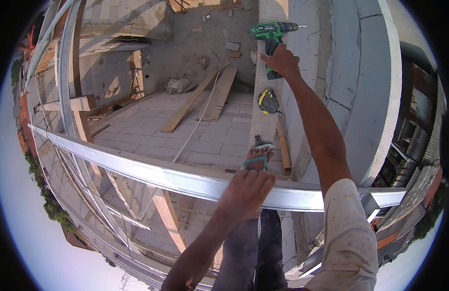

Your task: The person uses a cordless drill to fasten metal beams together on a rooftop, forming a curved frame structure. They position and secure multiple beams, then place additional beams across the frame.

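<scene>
Head view: right hand (pixel 281 60) fingers curl onto the green drill (pixel 270 34); left hand (pixel 246 191) fingers lie flat, together on the metal beam (pixel 151 172).

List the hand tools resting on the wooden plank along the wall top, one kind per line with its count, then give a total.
Green and black cordless drill, under the right hand: 1
Yellow and black tape measure: 1
Wooden-handled tool, head hidden: 1
Total: 3
The left hand rests on the grey metal beam.
</scene>
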Demonstrator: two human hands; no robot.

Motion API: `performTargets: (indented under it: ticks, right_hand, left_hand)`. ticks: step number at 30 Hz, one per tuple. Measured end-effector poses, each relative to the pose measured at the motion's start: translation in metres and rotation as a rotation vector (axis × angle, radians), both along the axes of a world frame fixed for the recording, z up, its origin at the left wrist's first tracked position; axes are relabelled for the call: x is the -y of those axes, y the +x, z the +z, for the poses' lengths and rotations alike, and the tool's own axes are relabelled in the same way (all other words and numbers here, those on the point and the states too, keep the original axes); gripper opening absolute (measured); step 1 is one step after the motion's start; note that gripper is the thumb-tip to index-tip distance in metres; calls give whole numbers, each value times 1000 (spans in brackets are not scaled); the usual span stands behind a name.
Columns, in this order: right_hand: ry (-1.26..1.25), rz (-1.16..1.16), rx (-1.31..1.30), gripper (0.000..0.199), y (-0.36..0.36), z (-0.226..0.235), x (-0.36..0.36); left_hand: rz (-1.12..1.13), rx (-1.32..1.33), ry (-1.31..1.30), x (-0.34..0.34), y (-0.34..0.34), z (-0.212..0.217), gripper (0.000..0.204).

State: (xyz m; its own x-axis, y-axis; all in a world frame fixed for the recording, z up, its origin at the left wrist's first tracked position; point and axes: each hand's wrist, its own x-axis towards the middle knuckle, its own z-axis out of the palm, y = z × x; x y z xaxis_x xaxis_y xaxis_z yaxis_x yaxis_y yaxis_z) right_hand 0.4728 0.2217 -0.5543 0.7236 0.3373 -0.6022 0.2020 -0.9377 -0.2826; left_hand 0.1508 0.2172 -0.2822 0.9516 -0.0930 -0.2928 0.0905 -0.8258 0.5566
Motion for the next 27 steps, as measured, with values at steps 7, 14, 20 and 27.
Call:
performTargets:
  ticks: [7, 14, 20, 27]
  right_hand:
    - [17, 18, 34, 106, -1, -7, 7]
    - [27, 57, -19, 113, 2, 9, 14]
    - [13, 108, -81, 114, 7, 30, 21]
    - [65, 102, -19, 109, -2, 60, 53]
  left_hand:
    - [2, -53, -37, -1, 3, 6, 73]
    - [-24, -81, -4, -1, 0, 6, 73]
    - [8, -29, 0, 1, 0, 4, 68]
    - [50, 23, -47, 7, -2, 0, 69]
